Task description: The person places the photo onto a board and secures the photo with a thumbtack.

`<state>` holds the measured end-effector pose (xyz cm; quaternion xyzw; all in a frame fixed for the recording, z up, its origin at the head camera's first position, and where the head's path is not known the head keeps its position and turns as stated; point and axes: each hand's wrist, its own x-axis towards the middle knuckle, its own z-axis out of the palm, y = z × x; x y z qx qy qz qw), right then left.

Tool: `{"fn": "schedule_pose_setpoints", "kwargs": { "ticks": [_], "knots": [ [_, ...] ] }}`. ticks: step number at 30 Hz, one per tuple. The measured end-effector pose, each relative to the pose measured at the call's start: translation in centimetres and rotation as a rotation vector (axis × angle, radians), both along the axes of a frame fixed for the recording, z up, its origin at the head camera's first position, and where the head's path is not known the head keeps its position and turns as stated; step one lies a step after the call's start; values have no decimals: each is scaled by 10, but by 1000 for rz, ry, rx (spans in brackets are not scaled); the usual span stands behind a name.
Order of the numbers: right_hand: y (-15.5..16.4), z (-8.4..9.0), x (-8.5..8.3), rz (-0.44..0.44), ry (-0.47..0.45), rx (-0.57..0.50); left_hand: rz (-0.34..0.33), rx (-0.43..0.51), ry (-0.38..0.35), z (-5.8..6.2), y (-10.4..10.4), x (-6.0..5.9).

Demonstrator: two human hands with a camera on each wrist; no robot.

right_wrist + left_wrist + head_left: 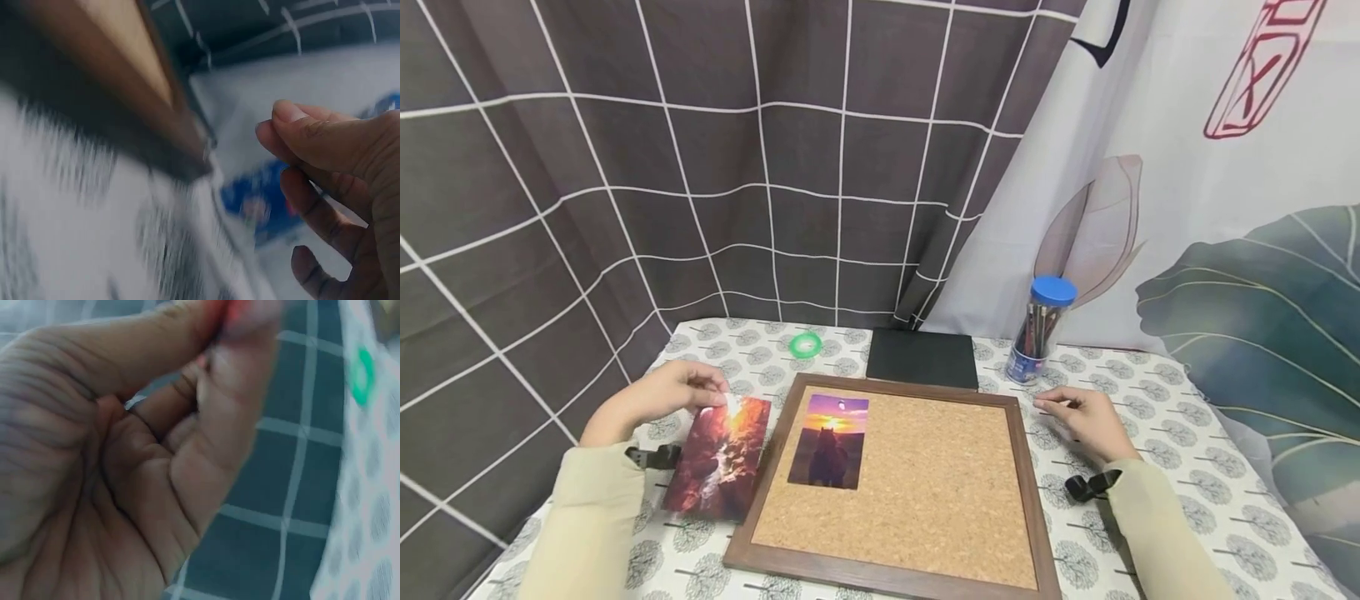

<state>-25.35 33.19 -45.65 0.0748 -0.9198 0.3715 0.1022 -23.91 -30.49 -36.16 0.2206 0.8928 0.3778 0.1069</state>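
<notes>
My left hand (pixel 679 390) pinches the top edge of a glossy photo print (pixel 721 462) with red-orange canyon-like tones, left of a wood-framed corkboard (pixel 947 475). The print's lower right corner overlaps the frame in the head view. In the left wrist view, thumb and fingers of the left hand (pixel 144 425) meet at the upper edge, where a blurred red patch shows. A sunset photo (pixel 829 442) with a dark horse silhouette lies on the cork's upper left, a small pale spot near its top. Beside the right frame edge, my right hand (pixel 1082 419) is loosely curled, thumb near index; nothing shows between them.
A clear jar (pixel 1037 333) with a blue lid, full of pencils, stands behind the right hand. Behind the board lies a flat black object (pixel 922 357); a green tape roll (pixel 806 345) sits farther left. Curtains hang behind the tree-patterned tablecloth (pixel 1195 467).
</notes>
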Motion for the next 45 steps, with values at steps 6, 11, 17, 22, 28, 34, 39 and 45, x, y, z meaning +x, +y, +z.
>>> {"fn": "schedule_pose_setpoints", "kwargs": {
  "ticks": [6, 11, 17, 22, 28, 34, 39, 45],
  "knots": [
    [-34, 31, -1, 100, 38, 39, -52, 74, -16, 25, 60, -10],
    [-70, 49, -4, 197, 90, -11, -179, 131, -56, 8, 132, -20],
    [-113, 60, -11, 290, 136, -54, -214, 148, -151, -25, 198, -26],
    [-140, 61, -17, 363, 116, -121, -167, 77, -35, -43, 226, -28],
    [-156, 42, -19, 440, 35, -125, -48, 44, 84, -60, 245, -28],
    [-154, 13, -24, 515, -69, -174, -6, 9, 130, -66, 250, -29],
    [-150, -3, -29, 468, -59, -133, -21, -123, 192, -73, 247, -33],
    [-156, -3, -27, 430, -59, -125, -13, -186, 218, -74, 245, -32]
  ]
}}
